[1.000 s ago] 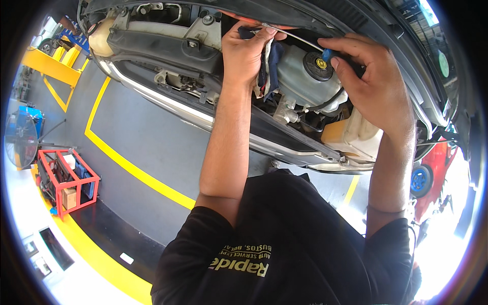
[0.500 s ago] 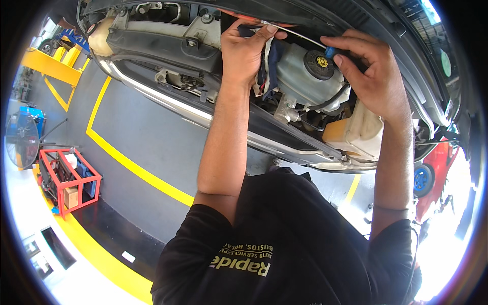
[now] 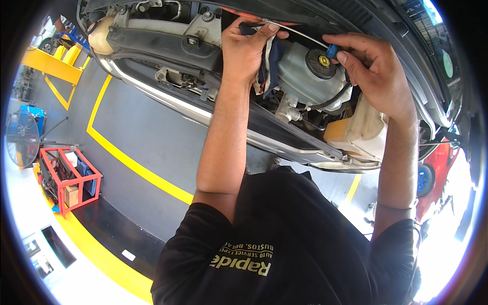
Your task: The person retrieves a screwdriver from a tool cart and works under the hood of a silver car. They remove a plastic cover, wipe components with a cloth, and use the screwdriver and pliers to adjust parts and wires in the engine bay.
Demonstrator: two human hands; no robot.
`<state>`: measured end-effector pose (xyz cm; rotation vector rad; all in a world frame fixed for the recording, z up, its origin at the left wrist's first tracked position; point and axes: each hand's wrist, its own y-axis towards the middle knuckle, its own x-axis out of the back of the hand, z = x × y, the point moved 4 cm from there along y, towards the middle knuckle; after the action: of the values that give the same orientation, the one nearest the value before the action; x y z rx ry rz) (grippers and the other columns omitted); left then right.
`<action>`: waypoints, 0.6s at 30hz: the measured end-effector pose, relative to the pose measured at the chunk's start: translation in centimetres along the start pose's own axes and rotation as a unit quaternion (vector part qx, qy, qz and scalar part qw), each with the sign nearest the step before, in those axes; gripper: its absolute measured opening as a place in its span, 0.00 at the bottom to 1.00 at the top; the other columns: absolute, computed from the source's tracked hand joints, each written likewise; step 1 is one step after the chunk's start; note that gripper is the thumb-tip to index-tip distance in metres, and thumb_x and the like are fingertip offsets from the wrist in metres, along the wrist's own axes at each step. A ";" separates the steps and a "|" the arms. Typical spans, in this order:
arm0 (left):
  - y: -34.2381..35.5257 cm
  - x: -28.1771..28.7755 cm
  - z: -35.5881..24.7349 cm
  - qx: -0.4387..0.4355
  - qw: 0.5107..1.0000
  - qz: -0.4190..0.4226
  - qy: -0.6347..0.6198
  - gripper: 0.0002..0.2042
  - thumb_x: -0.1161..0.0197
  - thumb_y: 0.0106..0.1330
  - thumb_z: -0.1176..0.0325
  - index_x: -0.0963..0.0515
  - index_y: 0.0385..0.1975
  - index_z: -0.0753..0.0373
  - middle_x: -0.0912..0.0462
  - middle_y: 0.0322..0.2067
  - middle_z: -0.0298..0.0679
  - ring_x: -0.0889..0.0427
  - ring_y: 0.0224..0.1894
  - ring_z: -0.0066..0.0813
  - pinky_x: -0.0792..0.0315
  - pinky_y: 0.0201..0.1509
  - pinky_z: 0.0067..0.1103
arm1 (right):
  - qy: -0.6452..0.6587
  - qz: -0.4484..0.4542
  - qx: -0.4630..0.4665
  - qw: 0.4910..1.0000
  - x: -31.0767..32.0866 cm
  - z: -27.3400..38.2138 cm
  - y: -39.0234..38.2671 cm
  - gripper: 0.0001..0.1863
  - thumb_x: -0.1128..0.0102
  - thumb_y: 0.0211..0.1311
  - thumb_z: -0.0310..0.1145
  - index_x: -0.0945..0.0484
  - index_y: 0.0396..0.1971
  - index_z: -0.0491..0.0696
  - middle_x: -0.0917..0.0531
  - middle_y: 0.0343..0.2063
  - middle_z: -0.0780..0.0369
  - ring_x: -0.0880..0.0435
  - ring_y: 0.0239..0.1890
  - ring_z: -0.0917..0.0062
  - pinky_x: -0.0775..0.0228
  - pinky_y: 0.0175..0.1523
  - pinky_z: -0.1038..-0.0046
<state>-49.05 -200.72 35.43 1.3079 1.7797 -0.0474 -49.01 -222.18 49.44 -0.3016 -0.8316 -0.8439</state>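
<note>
A thin metal rod (image 3: 301, 34) with a blue end (image 3: 332, 51) spans the gap between my hands, over the car's engine bay. My right hand (image 3: 378, 68) is closed around the blue end. At the rod's other end, my left hand (image 3: 241, 53) pinches the tip; its fingers also hold a dark cloth (image 3: 273, 61) with pale edges, which hangs down beside the hand. Beneath the rod sits a translucent fluid tank (image 3: 304, 84) with a black cap (image 3: 320, 63) marked in yellow. The right fingertips are close to that cap.
The front bumper edge (image 3: 198, 117) runs between me and the engine bay. A second pale tank (image 3: 373, 129) is below my right wrist. At left stand a red frame cart (image 3: 81, 180), a fan (image 3: 23, 137) and a yellow lift part (image 3: 53, 63). The raised hood (image 3: 422, 71) is at right.
My right hand has shifted very slightly right with the blue end. My left hand keeps its pinch on the rod's tip and the cloth.
</note>
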 end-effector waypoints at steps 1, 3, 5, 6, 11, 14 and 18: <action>0.0 0.0 0.0 0.001 1.000 0.001 -0.004 0.11 0.25 0.66 0.78 0.19 0.44 0.65 0.09 0.40 0.52 0.07 0.39 0.38 0.10 0.41 0.29 | -0.020 -0.005 0.028 0.999 0.0 0.1 0.0 0.16 0.37 0.72 0.19 0.14 0.57 0.42 0.18 0.37 0.63 0.24 0.35 0.84 0.31 0.41 0.80; 0.0 0.0 0.0 0.000 1.000 0.001 0.002 0.11 0.25 0.66 0.78 0.19 0.45 0.66 0.09 0.40 0.52 0.07 0.39 0.38 0.10 0.41 0.29 | -0.034 -0.019 0.094 0.995 0.1 0.4 0.2 0.16 0.37 0.72 0.20 0.14 0.57 0.43 0.18 0.37 0.64 0.25 0.33 0.85 0.32 0.39 0.80; 0.0 0.0 -0.1 0.002 1.000 0.000 0.007 0.11 0.25 0.66 0.78 0.19 0.45 0.66 0.09 0.40 0.52 0.07 0.39 0.39 0.10 0.41 0.29 | -0.139 -0.035 0.178 0.974 0.2 0.9 0.3 0.16 0.38 0.73 0.20 0.15 0.58 0.44 0.17 0.36 0.64 0.26 0.30 0.86 0.34 0.36 0.81; 0.0 0.0 -0.1 0.003 1.000 -0.002 0.007 0.11 0.25 0.66 0.78 0.19 0.45 0.66 0.09 0.40 0.52 0.07 0.39 0.39 0.10 0.41 0.29 | -0.191 -0.049 0.206 0.958 0.3 1.0 0.3 0.16 0.38 0.74 0.21 0.15 0.58 0.44 0.17 0.36 0.65 0.27 0.29 0.87 0.35 0.35 0.81; 0.0 -0.1 -0.2 0.001 1.000 0.004 0.009 0.12 0.25 0.65 0.78 0.19 0.45 0.67 0.09 0.40 0.52 0.07 0.39 0.39 0.11 0.41 0.28 | -0.112 -0.018 0.141 0.983 0.4 0.5 0.4 0.17 0.39 0.75 0.21 0.15 0.59 0.45 0.16 0.36 0.64 0.27 0.26 0.88 0.36 0.33 0.82; 0.0 -0.1 -0.2 0.003 1.000 0.004 0.013 0.12 0.25 0.65 0.78 0.18 0.47 0.67 0.09 0.40 0.52 0.08 0.38 0.38 0.11 0.41 0.28 | -0.049 0.014 0.047 0.998 0.3 0.0 0.3 0.16 0.40 0.75 0.21 0.16 0.59 0.44 0.15 0.34 0.64 0.27 0.25 0.88 0.35 0.32 0.82; 0.1 0.0 -0.2 0.000 1.000 0.008 0.021 0.13 0.24 0.65 0.77 0.17 0.47 0.67 0.09 0.40 0.51 0.08 0.38 0.36 0.12 0.41 0.27 | 0.021 0.013 0.026 0.999 -0.1 -0.1 0.1 0.16 0.40 0.75 0.21 0.16 0.60 0.43 0.14 0.32 0.63 0.28 0.24 0.88 0.36 0.31 0.82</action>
<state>-49.10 -200.63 35.59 1.3331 1.8038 -0.0118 -48.88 -222.16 49.32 -0.2472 -0.8075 -0.7999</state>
